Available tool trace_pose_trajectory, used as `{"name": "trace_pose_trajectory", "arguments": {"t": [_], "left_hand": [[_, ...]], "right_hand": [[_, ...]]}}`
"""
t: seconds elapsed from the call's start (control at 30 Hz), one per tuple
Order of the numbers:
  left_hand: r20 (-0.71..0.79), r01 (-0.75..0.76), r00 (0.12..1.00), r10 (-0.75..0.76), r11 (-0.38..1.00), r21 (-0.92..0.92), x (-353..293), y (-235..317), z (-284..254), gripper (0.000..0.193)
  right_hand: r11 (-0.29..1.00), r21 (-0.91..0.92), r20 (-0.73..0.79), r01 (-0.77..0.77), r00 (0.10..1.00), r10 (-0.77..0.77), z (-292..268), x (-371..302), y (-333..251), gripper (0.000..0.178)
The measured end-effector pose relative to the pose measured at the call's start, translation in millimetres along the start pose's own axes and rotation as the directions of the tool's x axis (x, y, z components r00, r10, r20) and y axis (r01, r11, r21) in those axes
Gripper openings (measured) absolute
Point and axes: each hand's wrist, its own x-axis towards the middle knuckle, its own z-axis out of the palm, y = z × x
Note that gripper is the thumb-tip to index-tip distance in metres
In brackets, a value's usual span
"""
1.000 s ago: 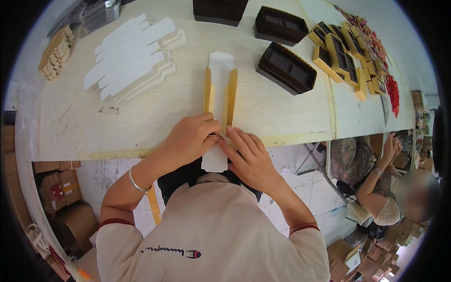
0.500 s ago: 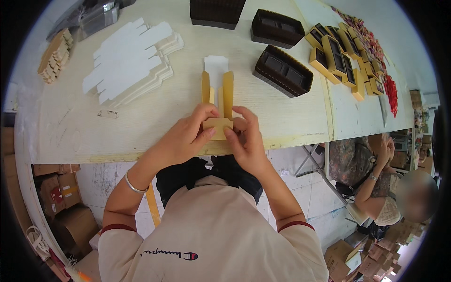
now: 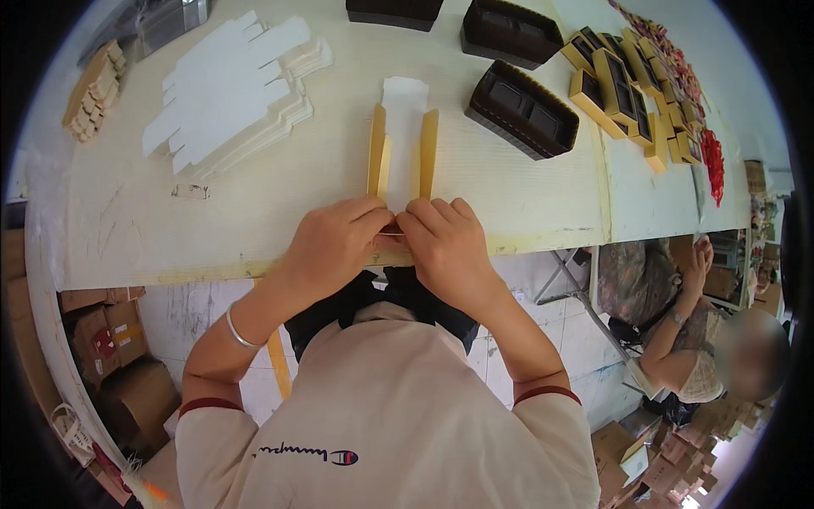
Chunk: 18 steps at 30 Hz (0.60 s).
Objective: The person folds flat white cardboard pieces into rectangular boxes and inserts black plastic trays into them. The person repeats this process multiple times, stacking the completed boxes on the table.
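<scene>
A gold cardboard box [image 3: 428,153], white inside, lies partly folded near the table's front edge. Both long side walls stand up, and its far flap stretches flat away from me. My left hand [image 3: 341,233] grips the near left corner, fingers curled over the card. Opposite it, my right hand [image 3: 441,242] grips the near right corner in the same way. The hands almost meet at the near end wall, which they mostly hide. To the left lies a stack of flat white box blanks [image 3: 225,97].
Dark brown plastic trays [image 3: 521,110] are stacked to the right of the box. Beyond them lie several gold boxes with dark inserts [image 3: 615,93] and a red bundle [image 3: 712,165]. Folded card pieces [image 3: 95,93] sit far left. Another person [image 3: 678,314] sits at the right.
My fingers have moved from the raised near end flap to the two near corners, knuckles now on top. The near flap has folded out of sight under my hands.
</scene>
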Motion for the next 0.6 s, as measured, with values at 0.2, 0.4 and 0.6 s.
{"name": "trace_pose_trajectory", "arguments": {"t": [0.2,0.4,0.6], "left_hand": [[0.084,-0.079,0.993,0.078,0.997,0.018,3,-5,-9,0.011],[0.08,-0.113,0.991,0.104,0.987,0.118,0,-1,-4,0.01],[0.273,-0.041,0.962,0.015,0.995,0.089,9,-6,-14,0.01]], "right_hand": [[0.995,0.1,-0.185,-0.007,0.982,0.026,0,-2,-1,0.014],[1.0,-0.015,0.031,-0.01,0.999,0.01,1,-2,-6,0.013],[0.979,0.149,0.19,-0.137,0.976,0.108,-9,8,-4,0.011]]}}
